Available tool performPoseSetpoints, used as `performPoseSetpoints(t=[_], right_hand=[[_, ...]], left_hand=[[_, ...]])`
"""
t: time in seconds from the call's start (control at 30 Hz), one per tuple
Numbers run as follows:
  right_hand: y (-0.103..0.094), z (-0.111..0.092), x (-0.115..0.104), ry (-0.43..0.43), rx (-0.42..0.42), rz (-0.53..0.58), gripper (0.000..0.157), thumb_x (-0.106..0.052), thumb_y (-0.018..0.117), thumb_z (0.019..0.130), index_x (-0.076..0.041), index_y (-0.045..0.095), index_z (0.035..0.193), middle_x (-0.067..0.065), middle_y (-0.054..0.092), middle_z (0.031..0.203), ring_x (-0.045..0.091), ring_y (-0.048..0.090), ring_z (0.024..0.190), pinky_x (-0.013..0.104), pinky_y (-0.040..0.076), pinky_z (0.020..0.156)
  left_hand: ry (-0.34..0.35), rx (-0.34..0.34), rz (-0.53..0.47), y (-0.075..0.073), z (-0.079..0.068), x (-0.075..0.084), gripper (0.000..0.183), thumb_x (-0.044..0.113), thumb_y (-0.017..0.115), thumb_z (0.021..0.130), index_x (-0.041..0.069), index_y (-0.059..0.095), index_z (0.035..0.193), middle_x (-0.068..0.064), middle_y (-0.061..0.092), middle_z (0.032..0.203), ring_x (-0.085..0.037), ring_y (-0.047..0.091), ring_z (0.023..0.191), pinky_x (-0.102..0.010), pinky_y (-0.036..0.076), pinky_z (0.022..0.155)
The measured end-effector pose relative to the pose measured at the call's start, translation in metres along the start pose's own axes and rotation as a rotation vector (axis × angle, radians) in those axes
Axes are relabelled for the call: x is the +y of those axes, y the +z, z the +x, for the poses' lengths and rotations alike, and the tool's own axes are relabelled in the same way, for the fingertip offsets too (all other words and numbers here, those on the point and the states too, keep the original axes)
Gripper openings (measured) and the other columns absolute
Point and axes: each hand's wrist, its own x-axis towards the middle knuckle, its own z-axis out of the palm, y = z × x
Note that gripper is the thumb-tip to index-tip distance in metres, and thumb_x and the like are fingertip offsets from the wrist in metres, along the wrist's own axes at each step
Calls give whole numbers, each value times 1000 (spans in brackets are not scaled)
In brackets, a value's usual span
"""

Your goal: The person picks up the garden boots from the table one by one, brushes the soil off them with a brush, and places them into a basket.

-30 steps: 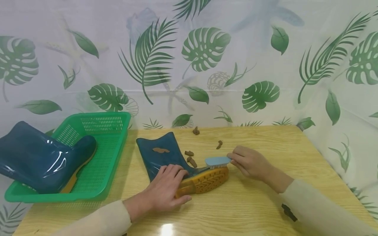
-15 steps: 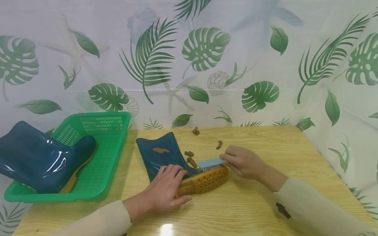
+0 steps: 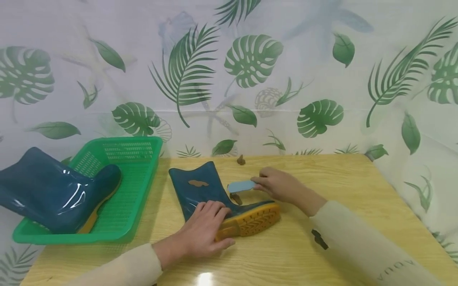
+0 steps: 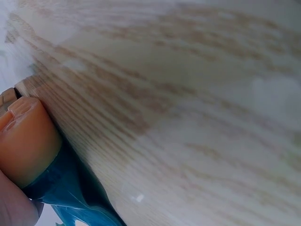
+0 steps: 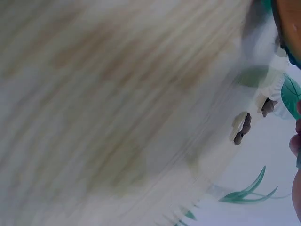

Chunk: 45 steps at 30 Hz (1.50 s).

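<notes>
A dark blue rain boot [image 3: 202, 194] with an orange-yellow sole [image 3: 259, 220] lies on its side on the wooden table, toe to the right. My left hand [image 3: 204, 230] holds it at the heel, fingers over the ankle and thumb against the sole side. A brown patch [image 3: 198, 183] marks the shaft. Between its thumb and fingers, my right hand [image 3: 277, 185] grips the handle of a light blue brush [image 3: 241, 186], just above the boot's instep. Beneath the brush lies a brown clump [image 3: 235, 198]. The left wrist view shows the orange heel [image 4: 30, 141] close up.
At the left, a green plastic basket [image 3: 144, 190] holds a second blue rain boot [image 3: 64, 194], its shaft hanging over the rim. Another brown clump [image 3: 241, 160] sits near the table's back edge. A leaf-patterned cloth [image 3: 272, 131] hangs behind the table [image 3: 340, 178].
My right hand has moved left and away from me with the brush, off the boot's toe edge to the clumps beside the shaft. My left hand stays on the boot.
</notes>
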Motion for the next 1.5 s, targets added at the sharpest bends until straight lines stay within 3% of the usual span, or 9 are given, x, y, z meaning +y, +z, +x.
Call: performPoseSetpoints(t=[0.23, 0.47, 0.6, 0.7, 0.8, 0.93, 1.07, 1.27, 1.5], right_hand=[[3, 4, 8, -111, 8, -55, 23, -20, 82, 81, -13, 71, 100, 1, 46, 75, 11, 36, 64, 25, 36, 58], [-16, -11, 23, -55, 1, -218, 25, -21, 81, 81, -6, 70, 98, 4, 50, 75, 17, 44, 63, 30, 42, 58], [-19, -17, 25, -37, 22, -230, 25, -26, 67, 95, -3, 70, 104, 5, 50, 76, 17, 40, 64, 29, 39, 58], [-17, -15, 23, -76, 51, -172, 39, -34, 47, 106, -4, 72, 106, 5, 51, 76, 15, 39, 64, 27, 37, 58], [-13, -12, 20, -105, 51, -126, 34, -32, 52, 104, -5, 73, 104, 4, 49, 75, 14, 38, 63, 27, 37, 58], [-13, -13, 20, 11, 0, -196, 22, -22, 75, 88, -4, 70, 99, 5, 50, 74, 16, 41, 62, 28, 40, 56], [-20, -20, 22, 175, -32, -271, 24, -18, 77, 86, -3, 65, 100, 8, 51, 76, 19, 44, 64, 31, 42, 56], [-22, -33, 23, 150, 37, -233, 20, -22, 63, 99, -1, 64, 98, 8, 48, 75, 19, 41, 64, 29, 38, 55], [-20, -49, 15, 187, 40, -168, 20, -15, 72, 90, 0, 68, 103, 7, 51, 77, 18, 44, 67, 30, 41, 56]], left_hand=[[10, 9, -6, 0, 2, 3, 64, 65, 50, 95, 16, 50, 136, -1, 48, 132, -19, 47, 117, -43, 39, 97], [-8, -9, 2, -4, 1, 1, 66, 66, 49, 95, 16, 49, 138, -1, 49, 133, -19, 47, 118, -42, 39, 97], [-12, -15, -8, -5, 0, 0, 66, 65, 50, 95, 16, 49, 138, -1, 49, 133, -19, 47, 118, -42, 39, 97], [-7, -13, -17, -3, 0, 0, 65, 65, 50, 95, 16, 49, 137, -1, 49, 133, -19, 47, 117, -42, 39, 97], [-3, -10, -17, -2, 2, 0, 65, 65, 49, 95, 16, 49, 137, 0, 49, 133, -18, 47, 117, -42, 39, 97], [-12, -13, -4, -3, 2, 1, 65, 66, 49, 94, 17, 49, 137, 0, 49, 133, -18, 47, 118, -42, 39, 98], [-21, -23, 0, -5, 1, 1, 66, 67, 49, 94, 17, 48, 138, 0, 49, 134, -19, 46, 120, -43, 38, 100], [-20, -18, -8, -4, 0, 2, 66, 66, 50, 94, 16, 48, 138, -1, 48, 135, -19, 46, 120, -44, 38, 100], [-30, -33, -45, -5, 0, 1, 65, 66, 47, 96, 17, 48, 138, -1, 49, 134, -20, 46, 120, -45, 37, 100]])
